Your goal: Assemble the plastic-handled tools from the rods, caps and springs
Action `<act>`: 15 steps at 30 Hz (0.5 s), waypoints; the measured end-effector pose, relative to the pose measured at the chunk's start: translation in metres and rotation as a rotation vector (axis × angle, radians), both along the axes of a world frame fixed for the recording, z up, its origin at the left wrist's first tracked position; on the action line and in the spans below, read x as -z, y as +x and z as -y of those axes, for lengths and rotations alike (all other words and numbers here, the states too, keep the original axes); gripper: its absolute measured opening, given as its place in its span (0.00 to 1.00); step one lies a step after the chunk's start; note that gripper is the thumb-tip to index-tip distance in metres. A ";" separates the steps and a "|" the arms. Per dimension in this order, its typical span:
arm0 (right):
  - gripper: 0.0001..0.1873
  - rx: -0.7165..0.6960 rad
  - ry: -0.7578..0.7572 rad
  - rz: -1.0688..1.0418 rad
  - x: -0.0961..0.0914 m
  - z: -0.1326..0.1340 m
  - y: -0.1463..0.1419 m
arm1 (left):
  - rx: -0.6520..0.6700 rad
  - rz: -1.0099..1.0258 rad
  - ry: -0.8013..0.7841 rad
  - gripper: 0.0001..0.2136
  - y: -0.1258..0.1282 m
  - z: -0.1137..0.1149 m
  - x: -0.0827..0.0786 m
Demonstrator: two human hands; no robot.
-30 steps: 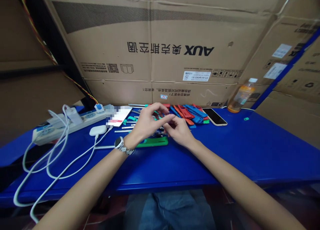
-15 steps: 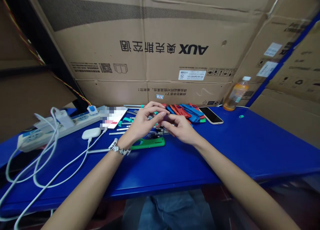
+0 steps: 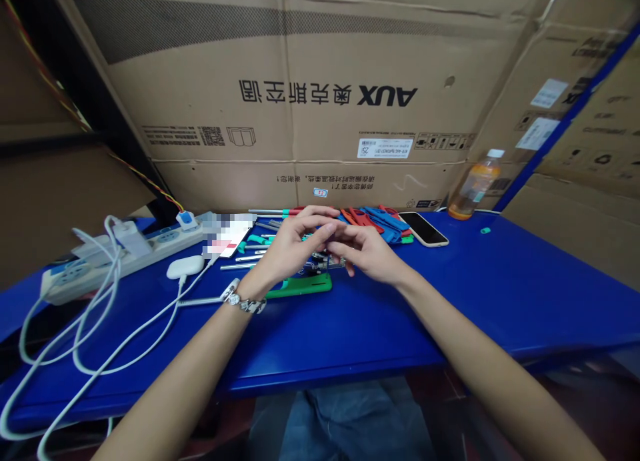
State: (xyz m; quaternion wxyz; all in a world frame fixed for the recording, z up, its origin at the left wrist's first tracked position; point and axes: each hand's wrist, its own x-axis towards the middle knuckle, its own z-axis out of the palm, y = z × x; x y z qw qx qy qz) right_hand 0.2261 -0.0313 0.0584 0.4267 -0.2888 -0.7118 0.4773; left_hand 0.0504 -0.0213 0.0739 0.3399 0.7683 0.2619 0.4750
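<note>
My left hand (image 3: 296, 246) and my right hand (image 3: 371, 255) meet above the middle of the work surface, fingers bent and fingertips together. Whatever lies between the fingertips is small and mostly hidden; a thin dark strand (image 3: 328, 266) hangs below them. Just under my hands lies a green plastic lighter-like casing (image 3: 307, 285), with a metal tube (image 3: 203, 301) reaching left from it. Behind and left of my left hand are several metal tubes (image 3: 239, 267) with teal pieces (image 3: 257, 239). Red and blue plastic casings (image 3: 387, 224) are piled beyond my right hand.
On the blue table (image 3: 400, 334), a phone (image 3: 424, 229) and an orange drink bottle (image 3: 473, 189) stand at the back right. A power strip (image 3: 150, 244), white cables (image 3: 113, 301) and a white case (image 3: 185, 267) occupy the left. A cardboard wall (image 3: 320, 61) closes the back.
My right fingers have shifted slightly, with one fingertip now showing lower beneath the hand. Both hands stay together over the green casing. The view has moved a little.
</note>
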 end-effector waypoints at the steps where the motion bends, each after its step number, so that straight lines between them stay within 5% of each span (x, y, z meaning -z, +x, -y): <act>1: 0.18 0.035 0.012 -0.001 0.001 -0.001 -0.001 | -0.008 0.021 -0.004 0.10 0.001 0.000 0.001; 7: 0.21 0.215 0.058 -0.079 0.011 -0.004 -0.013 | -0.178 0.220 0.002 0.09 0.014 -0.002 0.009; 13: 0.17 -0.027 -0.024 -0.011 0.001 -0.003 0.001 | -0.053 0.043 0.015 0.08 0.003 -0.001 0.005; 15: 0.17 -0.004 -0.014 0.017 0.000 -0.003 0.002 | -0.038 0.022 0.028 0.10 0.003 0.000 0.005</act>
